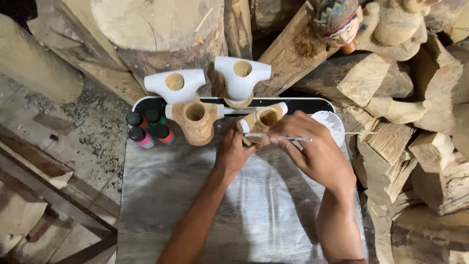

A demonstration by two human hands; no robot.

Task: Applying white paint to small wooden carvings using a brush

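At the centre of the grey wood-grain counter (244, 210), just in front of its black far rim, the left hand (233, 154) is clenched around the lower part of a small carved pale wooden piece with a round hole in its top and white-painted side tips (262, 122), holding it tilted. The right hand (315, 151) grips a thin silver-handled paintbrush (276, 137) between thumb and fingers; the brush lies nearly level, its tip resting against the near face of the carved piece. Both forearms enter from the near edge of the counter.

Relative to the held carved piece:
- Just to its left stands a second carved wooden piece of the same shape, unpainted on the body with white tips (195, 120), upright on the counter.
- Beyond it, off the far rim, two fully white-painted pieces of the same shape (176, 84) (243, 78) rest against a large cut log (161, 29).
- Farther left, near the counter's far-left corner, stands a cluster of four small paint bottles with black caps (148, 128).
- Just to its right, partly hidden by the right hand, lies a round white dish (333, 124).
- Further right are stacked rough wood blocks (430, 161).
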